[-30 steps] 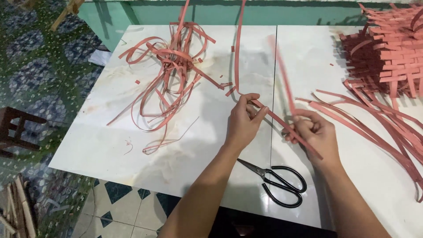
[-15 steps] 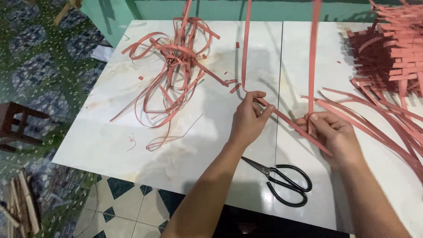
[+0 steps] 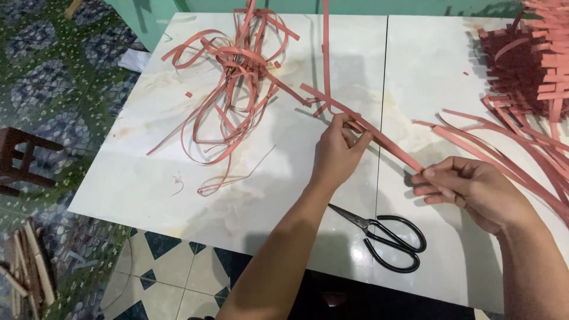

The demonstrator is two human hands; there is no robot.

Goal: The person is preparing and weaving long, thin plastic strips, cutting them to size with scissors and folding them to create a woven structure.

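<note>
My left hand (image 3: 339, 149) pinches a flat reddish-pink strip (image 3: 388, 142) near the middle of the white marble-look tabletop (image 3: 178, 172). The strip runs diagonally down to my right hand (image 3: 474, 189), whose fingertips hold its lower end. Another strip (image 3: 325, 47) rises upward from near my left hand and leaves the top of the view. Black scissors (image 3: 385, 236) lie closed on the table just below and between my hands.
A tangled heap of the same strips (image 3: 237, 77) lies at the upper left of the table. A woven piece of strips (image 3: 533, 65) sits at the upper right, loose strips (image 3: 521, 148) trailing from it. A dark wooden stool (image 3: 18, 160) stands on the patterned floor, left.
The long strip that stood upright by my right hand has gone from there. My right hand has shifted down and right, now holding the end of the diagonal strip.
</note>
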